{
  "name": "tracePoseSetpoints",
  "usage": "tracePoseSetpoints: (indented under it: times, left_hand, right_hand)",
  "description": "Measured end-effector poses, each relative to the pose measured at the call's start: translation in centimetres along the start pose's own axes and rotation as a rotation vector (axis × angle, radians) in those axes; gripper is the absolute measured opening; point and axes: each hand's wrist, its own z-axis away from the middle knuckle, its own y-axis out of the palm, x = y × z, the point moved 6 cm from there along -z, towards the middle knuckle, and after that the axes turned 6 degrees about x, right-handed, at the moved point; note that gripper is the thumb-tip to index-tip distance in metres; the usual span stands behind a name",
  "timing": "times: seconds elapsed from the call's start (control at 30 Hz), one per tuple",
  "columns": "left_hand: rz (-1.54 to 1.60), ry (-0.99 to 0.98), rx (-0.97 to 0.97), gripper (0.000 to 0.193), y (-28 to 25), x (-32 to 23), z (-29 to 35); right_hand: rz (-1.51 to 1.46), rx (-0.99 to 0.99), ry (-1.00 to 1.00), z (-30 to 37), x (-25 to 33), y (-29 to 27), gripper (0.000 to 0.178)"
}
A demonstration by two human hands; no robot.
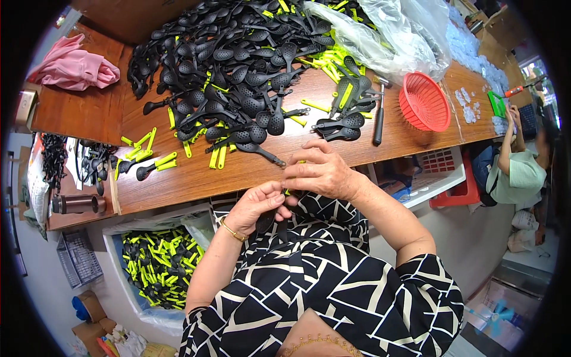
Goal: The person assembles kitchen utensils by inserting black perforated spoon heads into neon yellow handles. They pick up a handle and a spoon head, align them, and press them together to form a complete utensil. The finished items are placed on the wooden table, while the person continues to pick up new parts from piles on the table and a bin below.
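My left hand (257,205) and my right hand (320,169) meet just off the near edge of the wooden table (196,175). Between them I hold a black slotted spoon (266,221), its bowl hanging below my left palm. A sliver of yellow-green handle piece (287,191) shows at the fingertips of both hands. A big heap of black slotted spoons (232,65) covers the table's far half, with loose yellow-green handle pieces (217,156) scattered around it.
A red plastic basket (423,102), a dark hammer-like tool (379,119) and clear plastic bags (386,33) lie at the right. A bin of finished spoons (157,262) stands lower left. Pink cloth (74,65) sits at the left. Another person (517,169) sits at the far right.
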Motion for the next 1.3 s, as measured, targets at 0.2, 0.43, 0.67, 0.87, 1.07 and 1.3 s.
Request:
tracePoseSetpoints:
  times: [0.2,0.43,0.67,0.87,1.07,1.3]
  left_hand:
    - [-0.409,0.203,-0.283,0.024,-1.8,-2.1,-1.2]
    - [-0.317,0.297,-0.423,0.022,-3.7,-3.0,-1.2]
    - [-0.251,0.34,-0.401,0.026,-2.9,-3.5,-3.1]
    - [-0.209,0.34,-0.376,0.031,-2.3,-3.7,-3.3]
    - [-0.299,0.357,-0.359,0.03,-0.2,-4.7,-3.3]
    - [-0.397,0.362,-0.394,0.027,0.7,-4.9,-2.3]
  right_hand:
    - [-0.023,0.032,0.234,-0.4,-8.0,-1.2,0.026]
    - [0.304,0.066,0.696,6.9,-19.7,-6.4,0.02]
    - [0.391,0.356,0.671,5.0,-20.3,-3.9,0.014]
    - [-0.41,-0.167,0.781,3.9,-17.2,-3.8,0.015]
    - [-1.24,-0.259,0.639,-1.1,-7.3,1.0,0.05]
    - [-1.156,-0.12,0.691,-1.8,-6.2,2.6,0.047]
